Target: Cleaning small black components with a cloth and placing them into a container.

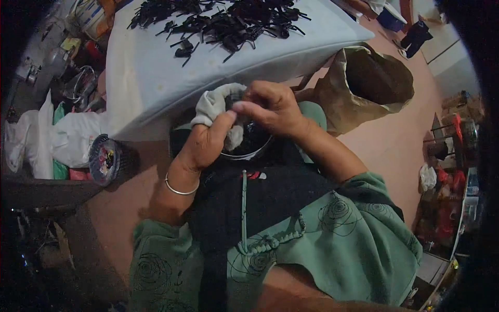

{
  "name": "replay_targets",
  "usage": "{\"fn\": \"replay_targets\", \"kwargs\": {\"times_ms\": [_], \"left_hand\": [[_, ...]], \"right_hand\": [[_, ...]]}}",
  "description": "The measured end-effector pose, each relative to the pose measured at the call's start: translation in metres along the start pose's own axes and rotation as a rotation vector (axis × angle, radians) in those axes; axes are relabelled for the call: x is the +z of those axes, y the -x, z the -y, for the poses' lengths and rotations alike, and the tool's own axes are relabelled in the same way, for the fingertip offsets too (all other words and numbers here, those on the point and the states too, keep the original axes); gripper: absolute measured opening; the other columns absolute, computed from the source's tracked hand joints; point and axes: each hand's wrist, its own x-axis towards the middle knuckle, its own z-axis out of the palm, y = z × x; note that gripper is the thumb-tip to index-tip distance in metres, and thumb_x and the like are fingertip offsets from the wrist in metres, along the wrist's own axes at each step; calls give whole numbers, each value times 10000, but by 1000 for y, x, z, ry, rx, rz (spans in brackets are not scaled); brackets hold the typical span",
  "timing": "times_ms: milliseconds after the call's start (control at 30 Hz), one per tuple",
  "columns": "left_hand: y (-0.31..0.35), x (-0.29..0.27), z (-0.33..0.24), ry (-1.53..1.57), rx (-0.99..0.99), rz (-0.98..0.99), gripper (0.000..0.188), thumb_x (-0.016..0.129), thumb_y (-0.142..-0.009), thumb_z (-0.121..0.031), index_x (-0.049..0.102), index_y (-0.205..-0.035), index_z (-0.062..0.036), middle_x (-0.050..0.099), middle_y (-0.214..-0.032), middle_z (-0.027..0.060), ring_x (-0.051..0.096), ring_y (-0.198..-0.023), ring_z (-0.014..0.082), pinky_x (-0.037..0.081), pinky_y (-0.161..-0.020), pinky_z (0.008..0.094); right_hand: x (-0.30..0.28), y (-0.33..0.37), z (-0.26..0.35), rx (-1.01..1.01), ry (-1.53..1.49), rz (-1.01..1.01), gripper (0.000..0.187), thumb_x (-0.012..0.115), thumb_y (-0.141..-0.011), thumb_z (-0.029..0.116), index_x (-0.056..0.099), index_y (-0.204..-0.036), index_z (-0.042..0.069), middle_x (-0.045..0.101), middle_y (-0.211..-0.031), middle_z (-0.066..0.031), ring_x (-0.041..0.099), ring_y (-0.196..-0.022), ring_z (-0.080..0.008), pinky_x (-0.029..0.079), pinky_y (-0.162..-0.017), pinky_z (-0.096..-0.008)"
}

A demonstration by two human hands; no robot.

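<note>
My left hand (209, 139), with a bangle at the wrist, is closed on a white cloth (212, 106) that is bunched over its fingers. Close beside it, my right hand (275, 110) is curled with thumb and fingers pinched together. What lies between those fingertips is too small and dim to make out; a greyish patch shows near them. Below both hands sits a round container (253, 155) with a pale rim at my lap. Its inside looks dark, and my hands hide much of it.
A table with a white cover (145, 73) stands ahead, bearing a heap of small black parts (228, 26). An open brown paper sack (338, 99) is at the right. Left are a dark mesh basket (122, 158) and white bags (78, 138). Cluttered shelves (457, 203) line the right side.
</note>
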Motion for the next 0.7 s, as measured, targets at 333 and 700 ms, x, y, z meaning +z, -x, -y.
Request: {"fn": "replay_targets", "kwargs": {"times_ms": [333, 700], "left_hand": [[0, -1, -3, -376, 33, -135, 235, 413, -800, -14, 448, -1032, -27, 490, -866, 58, 480, -783, 121, 411, -685, 246], [-11, 3, 20, -672, 379, -220, 209, 463, -746, -7, 463, -955, -16, 512, -853, 155, 522, -797, 304, 422, -722, 337]], "right_hand": [[1, 1, 1, 169, -8, 188, 271, 435, -892, 205, 471, -711, 6, 405, -565, -46, 351, -551, -100, 354, -499, -279], [27, 2, -16, 189, 53, 50, 242, 427, -888, 169, 473, -728, -6, 419, -570, -87, 369, -559, -120, 373, -526, -300]]}}
